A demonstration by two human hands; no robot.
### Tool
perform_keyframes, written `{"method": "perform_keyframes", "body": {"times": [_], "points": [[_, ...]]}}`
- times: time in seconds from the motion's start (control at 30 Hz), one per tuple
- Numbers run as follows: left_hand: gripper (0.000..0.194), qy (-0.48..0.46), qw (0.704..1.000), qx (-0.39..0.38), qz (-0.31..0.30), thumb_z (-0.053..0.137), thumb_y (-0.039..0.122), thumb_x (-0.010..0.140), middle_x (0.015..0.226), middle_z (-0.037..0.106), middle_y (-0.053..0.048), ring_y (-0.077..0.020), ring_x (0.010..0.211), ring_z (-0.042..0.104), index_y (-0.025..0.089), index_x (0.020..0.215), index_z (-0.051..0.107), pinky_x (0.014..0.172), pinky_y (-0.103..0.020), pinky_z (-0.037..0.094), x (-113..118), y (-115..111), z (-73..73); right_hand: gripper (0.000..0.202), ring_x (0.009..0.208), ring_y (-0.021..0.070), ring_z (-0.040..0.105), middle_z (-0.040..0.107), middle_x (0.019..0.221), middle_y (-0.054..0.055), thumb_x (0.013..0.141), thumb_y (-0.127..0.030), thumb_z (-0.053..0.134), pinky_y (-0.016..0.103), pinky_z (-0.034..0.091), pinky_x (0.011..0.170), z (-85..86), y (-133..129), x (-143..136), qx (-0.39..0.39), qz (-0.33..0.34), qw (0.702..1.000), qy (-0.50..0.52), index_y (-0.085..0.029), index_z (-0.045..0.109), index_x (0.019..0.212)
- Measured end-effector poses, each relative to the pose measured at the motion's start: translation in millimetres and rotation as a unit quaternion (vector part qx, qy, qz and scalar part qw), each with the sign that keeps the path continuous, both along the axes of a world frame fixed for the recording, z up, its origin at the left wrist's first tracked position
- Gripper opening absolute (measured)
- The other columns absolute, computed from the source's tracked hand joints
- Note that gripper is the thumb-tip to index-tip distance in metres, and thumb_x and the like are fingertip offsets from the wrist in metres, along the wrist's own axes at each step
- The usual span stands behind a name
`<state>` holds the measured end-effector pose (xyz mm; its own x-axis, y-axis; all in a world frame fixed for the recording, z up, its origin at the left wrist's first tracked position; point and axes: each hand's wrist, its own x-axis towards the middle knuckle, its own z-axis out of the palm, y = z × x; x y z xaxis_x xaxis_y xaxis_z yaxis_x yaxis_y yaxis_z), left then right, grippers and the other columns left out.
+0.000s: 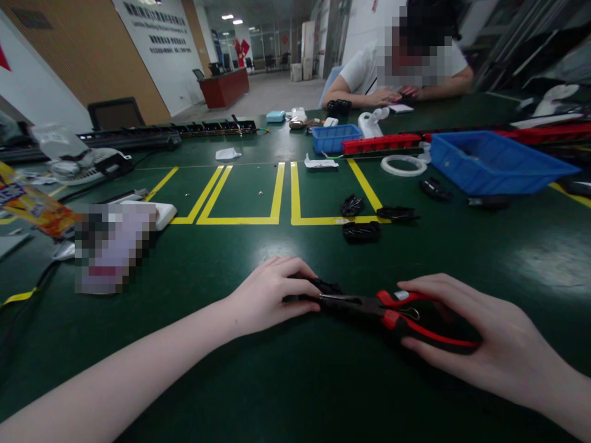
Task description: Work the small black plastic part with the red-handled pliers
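Note:
My right hand (pixel 489 332) is closed around the red and black handles of a pair of needle-nose pliers (pixel 392 311). The pliers point left, and their handles are spread somewhat apart. Their tips reach the fingers of my left hand (pixel 277 289), which is closed on a small black plastic part (pixel 329 285) low over the green table. Most of that part is hidden behind my fingers and the plier jaws. Beyond my hands lie several similar black parts, among them a ribbed black piece (pixel 361 232) and a crumpled-looking one (pixel 351 205).
Yellow tape (pixel 240 220) marks rectangles on the table (pixel 207 381). A large blue bin (pixel 498 163), a smaller blue bin (pixel 335 140), a white tape roll (pixel 403 165) and red strips (pixel 388 144) stand farther back. At left lies a phone (pixel 120 249). A person (pixel 355 80) sits across the table.

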<state>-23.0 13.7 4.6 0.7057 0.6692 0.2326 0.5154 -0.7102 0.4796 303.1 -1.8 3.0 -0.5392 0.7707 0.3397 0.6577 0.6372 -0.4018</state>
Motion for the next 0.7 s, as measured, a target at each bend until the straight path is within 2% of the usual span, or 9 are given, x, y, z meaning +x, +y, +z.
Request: {"method": "perform_keyframes", "body": {"times": [0.27, 0.7], "points": [[0.014, 0.004, 1.0, 0.003, -0.004, 0.067, 0.025, 0.093, 0.116, 0.065, -0.005, -0.0209, 0.107, 0.06, 0.021, 0.106, 0.071, 0.088, -0.036, 0.047, -0.1, -0.5, 0.4, 0.045, 0.091, 0.0291, 0.072, 0.07, 0.113, 0.007, 0.085, -0.052, 0.064, 0.045, 0.063, 0.07, -3.1, -1.0, 1.6, 0.005, -0.001, 1.0, 0.002, -0.031, 0.055, 0.124], [0.014, 0.007, 1.0, -0.004, 0.01, 0.068, 0.024, 0.093, 0.116, 0.065, -0.006, -0.0223, 0.108, 0.06, 0.021, 0.107, 0.071, 0.09, -0.038, 0.048, 1.2, -2.5, 2.4, 0.043, 0.087, 0.0284, 0.072, 0.072, 0.109, 0.006, 0.083, -0.05, 0.067, 0.042, 0.061, 0.064, -0.5, -1.0, -0.4, 0.003, 0.006, 1.0, 0.006, -0.031, 0.057, 0.121]]}}
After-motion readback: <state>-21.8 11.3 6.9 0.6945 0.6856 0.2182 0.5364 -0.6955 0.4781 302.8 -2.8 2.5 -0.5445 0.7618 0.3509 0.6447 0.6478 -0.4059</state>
